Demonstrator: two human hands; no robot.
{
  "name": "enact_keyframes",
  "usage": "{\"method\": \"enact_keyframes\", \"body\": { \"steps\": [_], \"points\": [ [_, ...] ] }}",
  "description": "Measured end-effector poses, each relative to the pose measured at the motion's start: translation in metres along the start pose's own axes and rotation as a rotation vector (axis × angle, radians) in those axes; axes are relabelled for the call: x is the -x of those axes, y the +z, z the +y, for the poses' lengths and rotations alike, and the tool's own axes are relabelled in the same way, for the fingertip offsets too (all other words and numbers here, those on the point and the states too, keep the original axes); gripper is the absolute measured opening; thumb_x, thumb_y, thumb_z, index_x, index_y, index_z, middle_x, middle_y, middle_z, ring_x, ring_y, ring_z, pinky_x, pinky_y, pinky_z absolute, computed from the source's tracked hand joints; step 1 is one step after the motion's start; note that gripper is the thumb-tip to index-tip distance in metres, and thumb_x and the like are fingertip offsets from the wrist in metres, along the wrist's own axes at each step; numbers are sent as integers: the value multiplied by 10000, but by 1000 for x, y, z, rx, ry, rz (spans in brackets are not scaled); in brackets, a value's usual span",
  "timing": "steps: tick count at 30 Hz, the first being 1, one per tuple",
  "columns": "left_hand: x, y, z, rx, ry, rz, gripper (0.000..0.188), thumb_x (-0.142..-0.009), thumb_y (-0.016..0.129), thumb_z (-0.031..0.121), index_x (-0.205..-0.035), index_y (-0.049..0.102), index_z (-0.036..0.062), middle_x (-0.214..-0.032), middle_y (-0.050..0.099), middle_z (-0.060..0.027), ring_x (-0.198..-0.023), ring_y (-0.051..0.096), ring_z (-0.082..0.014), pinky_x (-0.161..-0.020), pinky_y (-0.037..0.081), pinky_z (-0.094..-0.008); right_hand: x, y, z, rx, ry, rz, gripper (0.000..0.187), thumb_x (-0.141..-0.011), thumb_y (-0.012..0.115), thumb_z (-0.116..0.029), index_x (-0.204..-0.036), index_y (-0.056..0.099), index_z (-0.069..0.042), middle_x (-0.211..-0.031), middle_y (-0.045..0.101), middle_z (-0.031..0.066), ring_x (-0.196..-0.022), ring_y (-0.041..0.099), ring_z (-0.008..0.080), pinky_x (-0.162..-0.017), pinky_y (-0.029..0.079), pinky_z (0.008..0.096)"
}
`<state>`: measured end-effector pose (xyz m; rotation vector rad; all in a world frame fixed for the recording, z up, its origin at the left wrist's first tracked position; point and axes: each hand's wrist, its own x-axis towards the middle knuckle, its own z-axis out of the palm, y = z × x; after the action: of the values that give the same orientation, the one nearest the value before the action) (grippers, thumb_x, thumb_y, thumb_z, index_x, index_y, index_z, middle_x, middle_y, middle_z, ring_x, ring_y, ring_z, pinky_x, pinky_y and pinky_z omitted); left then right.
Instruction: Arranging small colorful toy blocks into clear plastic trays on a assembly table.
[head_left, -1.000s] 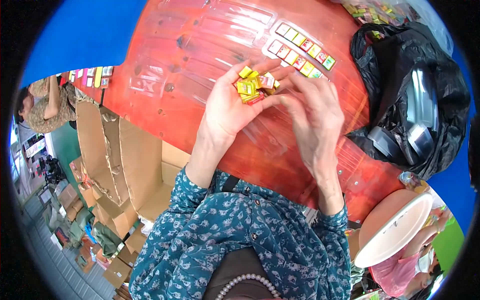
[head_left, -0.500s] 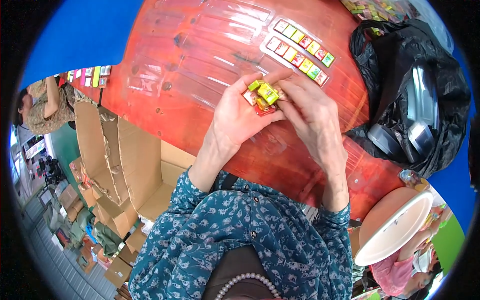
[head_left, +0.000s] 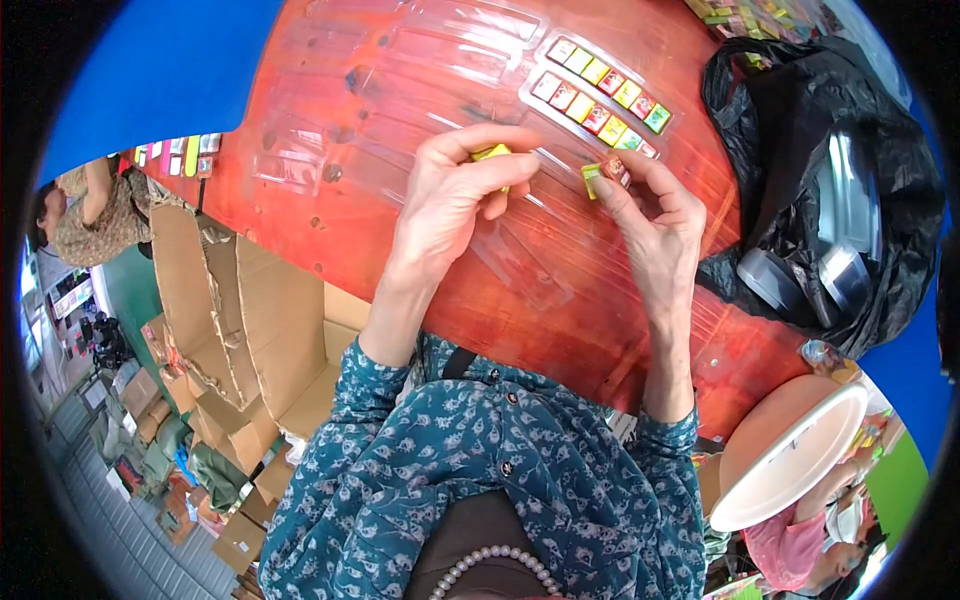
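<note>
My left hand (head_left: pixel 445 195) is curled closed, with a small yellow block-shaped pack (head_left: pixel 491 153) showing between its fingers. Anything deeper in that palm is hidden. Farther right, my right hand (head_left: pixel 655 215) pinches two small packs between thumb and fingers: a yellow-green pack (head_left: pixel 591 182) and a reddish-brown pack (head_left: pixel 616 170). Just beyond the right fingertips lies a clear plastic tray (head_left: pixel 530 92) with two slanting rows of small red, yellow and green packs (head_left: pixel 598 118). Both hands hover over the red table, apart from each other.
Empty clear trays (head_left: pixel 440 50) lie across the far left of the red table (head_left: pixel 400 255). A black plastic bag (head_left: pixel 790 130) with clear plastic pieces sits at right, beside a pale round basin (head_left: pixel 790 460). Open cardboard boxes (head_left: pixel 280 320) stand at left. Other people are at both sides.
My hands have moved apart. The left has closed over the packs that lay in its open palm; the right has moved toward the filled tray with two packs.
</note>
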<state>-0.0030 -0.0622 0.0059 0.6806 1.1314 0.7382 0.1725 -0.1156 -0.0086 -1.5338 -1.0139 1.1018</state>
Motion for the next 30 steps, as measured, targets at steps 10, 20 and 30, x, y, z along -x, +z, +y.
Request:
{"method": "enact_keyframes", "body": {
  "steps": [10, 20, 30],
  "points": [
    [-3, 20, -5, -205, 161, -80, 187, -752, 703, 55, -924, 661, -5, -732, 633, -33, -561, 538, -39, -453, 392, -152, -1, 14, 10, -625, 142, -81, 193, -816, 632, 28, -997, 566, 30, -909, 605, 55, -767, 602, 103, -678, 521, 226],
    [-13, 19, -4, 68, 33, -109, 145, -780, 667, 72, -892, 639, -16, -785, 656, -95, -641, 620, -124, -474, 479, -203, -6, 1, 3, -641, 237, -61, 184, -807, 657, -5, -959, 555, 13, -882, 609, 64, -741, 600, 106, -655, 506, 216],
    [-16, 18, -7, 27, -9, -156, 148, -772, 676, 73, -892, 641, -6, -776, 650, -89, -653, 626, -128, -490, 499, -212, -8, 0, 8, -612, 216, -103, 198, -827, 653, -54, -990, 564, 16, -889, 624, 59, -743, 608, 95, -627, 494, 192]
  ]
}}
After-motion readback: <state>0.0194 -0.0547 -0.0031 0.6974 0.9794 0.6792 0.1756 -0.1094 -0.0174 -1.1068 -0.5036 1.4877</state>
